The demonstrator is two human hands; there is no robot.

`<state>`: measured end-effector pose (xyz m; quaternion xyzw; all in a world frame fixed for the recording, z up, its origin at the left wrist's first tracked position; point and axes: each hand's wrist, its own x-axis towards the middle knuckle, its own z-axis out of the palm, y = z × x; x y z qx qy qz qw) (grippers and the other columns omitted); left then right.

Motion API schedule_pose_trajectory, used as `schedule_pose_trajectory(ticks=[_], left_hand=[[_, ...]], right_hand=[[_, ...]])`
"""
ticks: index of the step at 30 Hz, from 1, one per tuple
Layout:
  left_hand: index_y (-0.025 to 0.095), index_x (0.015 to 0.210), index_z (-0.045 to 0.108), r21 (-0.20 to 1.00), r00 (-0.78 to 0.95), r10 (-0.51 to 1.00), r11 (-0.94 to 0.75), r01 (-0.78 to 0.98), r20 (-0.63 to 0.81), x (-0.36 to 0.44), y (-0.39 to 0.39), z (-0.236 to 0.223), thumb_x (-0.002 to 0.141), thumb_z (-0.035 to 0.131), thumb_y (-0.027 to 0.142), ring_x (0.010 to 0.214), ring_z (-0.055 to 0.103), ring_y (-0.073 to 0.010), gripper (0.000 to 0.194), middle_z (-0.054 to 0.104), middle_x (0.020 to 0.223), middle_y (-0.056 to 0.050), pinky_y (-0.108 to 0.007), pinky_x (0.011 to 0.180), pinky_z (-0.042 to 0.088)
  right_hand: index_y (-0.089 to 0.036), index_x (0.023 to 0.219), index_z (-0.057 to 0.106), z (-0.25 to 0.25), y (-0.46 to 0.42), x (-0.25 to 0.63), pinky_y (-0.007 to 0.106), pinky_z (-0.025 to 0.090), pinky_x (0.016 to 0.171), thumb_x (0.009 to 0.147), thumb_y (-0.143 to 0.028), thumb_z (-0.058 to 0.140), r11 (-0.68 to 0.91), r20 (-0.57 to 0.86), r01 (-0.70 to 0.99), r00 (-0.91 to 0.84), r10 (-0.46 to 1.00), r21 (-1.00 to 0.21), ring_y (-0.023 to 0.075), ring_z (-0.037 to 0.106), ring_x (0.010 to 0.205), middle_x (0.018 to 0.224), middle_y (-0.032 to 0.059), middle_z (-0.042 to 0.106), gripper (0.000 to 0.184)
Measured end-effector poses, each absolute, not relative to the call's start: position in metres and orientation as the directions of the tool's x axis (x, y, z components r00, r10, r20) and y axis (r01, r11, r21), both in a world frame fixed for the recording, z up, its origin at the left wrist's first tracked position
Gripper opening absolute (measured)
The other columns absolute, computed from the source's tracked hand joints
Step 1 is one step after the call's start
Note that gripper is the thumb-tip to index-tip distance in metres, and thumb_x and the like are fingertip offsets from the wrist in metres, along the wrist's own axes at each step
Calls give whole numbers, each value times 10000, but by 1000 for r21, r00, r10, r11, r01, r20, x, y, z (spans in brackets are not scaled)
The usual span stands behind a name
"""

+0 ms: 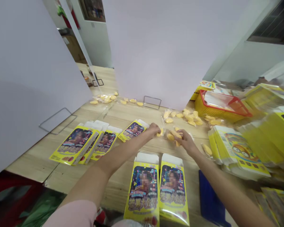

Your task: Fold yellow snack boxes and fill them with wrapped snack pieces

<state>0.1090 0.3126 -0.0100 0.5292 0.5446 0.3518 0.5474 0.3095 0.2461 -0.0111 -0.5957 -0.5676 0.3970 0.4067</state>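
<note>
My left hand (153, 130) has its fingers closed on a small yellow oval piece in a clear wrapper (160, 132). Close by on the right, my right hand (186, 141) grips several of the same yellow wrapped pieces (173, 136), bunched at its fingertips. Below and between my forearms lie two yellow printed boxes, the left box (143, 189) and the right box (172, 189), their white top flaps raised. Another yellow box (132, 130) lies beyond my left forearm. More loose wrapped pieces (190, 117) are scattered just past my right hand.
Several yellow boxes (73, 143) lean together at left. White panels (161, 47) on wire feet (152, 102) stand behind. A red-and-yellow basket (211, 108), stacked flat cartons (241, 148) and a blue object (210, 198) are at right. A person's white sleeve (280, 72) shows far right.
</note>
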Motion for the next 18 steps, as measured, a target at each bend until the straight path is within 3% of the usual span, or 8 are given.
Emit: schedule_pose_trajectory(ticks=[4,8,11,15,18], left_hand=[[192,554,401,974,179,959,226,-4,-222,114,294,12,674,656,381,492,481,-114,339,443,514,31,-230,506,390],[184,629,495,969,22,984,175,-176,-174,119,267,32,742,616,605,505,506,-123,452,495,519,10,-215,471,357],[177,652,526,975,-95,986,115,-190,-135,117,250,39,741,639,622,515,510,-130,468,516,528,3,-212,449,315],[178,669,543,983,-88,990,93,-160,-108,107,236,43,767,646,585,533,517,-136,431,531,552,1,-222,466,325],[185,636,524,970,-80,983,146,-195,-164,93,231,46,804,634,504,539,502,-131,377,506,551,13,-231,493,339]], right_hand=[[-179,824,580,6,251,255,250,405,543,693,-620,653,-63,-54,31,230,972,-998,145,534,591,664,-16,599,465],[-187,730,550,25,247,202,258,424,543,730,-650,604,24,9,-48,283,959,-999,141,527,582,635,-13,579,466],[-203,706,521,34,238,183,252,372,456,767,-638,573,55,44,-33,272,961,-998,130,473,504,566,-35,528,442],[-210,679,497,38,225,177,248,370,454,790,-576,571,106,102,1,272,957,-994,126,459,509,551,-42,499,389],[-215,678,492,38,218,184,246,393,465,755,-485,605,29,5,-102,234,972,-994,126,472,529,585,-48,498,303]])
